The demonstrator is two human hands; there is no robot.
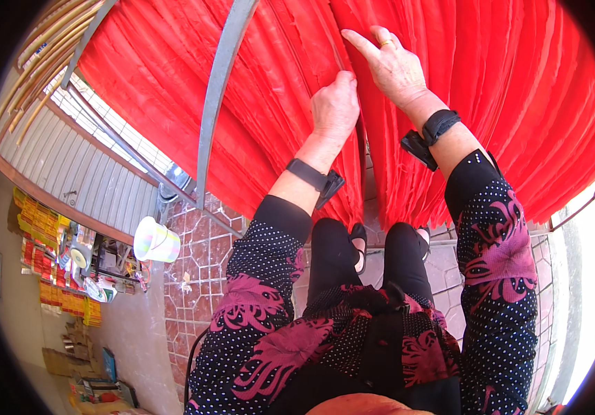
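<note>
Long folds of bright red cloth [519,104] hang side by side in front of me, with a narrow dark gap near the middle. My left hand [335,107] is closed against the cloth just left of that gap, thumb uppermost, seemingly gripping a fold; its fingertips are hidden. Higher up and to the right, my right hand [396,69] lies over the cloth. Its index finger points left, apart from the ringed finger, and nothing shows in its grasp. Both wrists wear dark bands with small black devices.
A grey metal frame bar [216,97] rises left of the cloth. Bamboo poles [48,52] lean at the upper left beside a roller shutter [79,162]. A pale bucket [157,241] and shelved goods [69,259] are at the left. Paving tiles [197,277] lie below.
</note>
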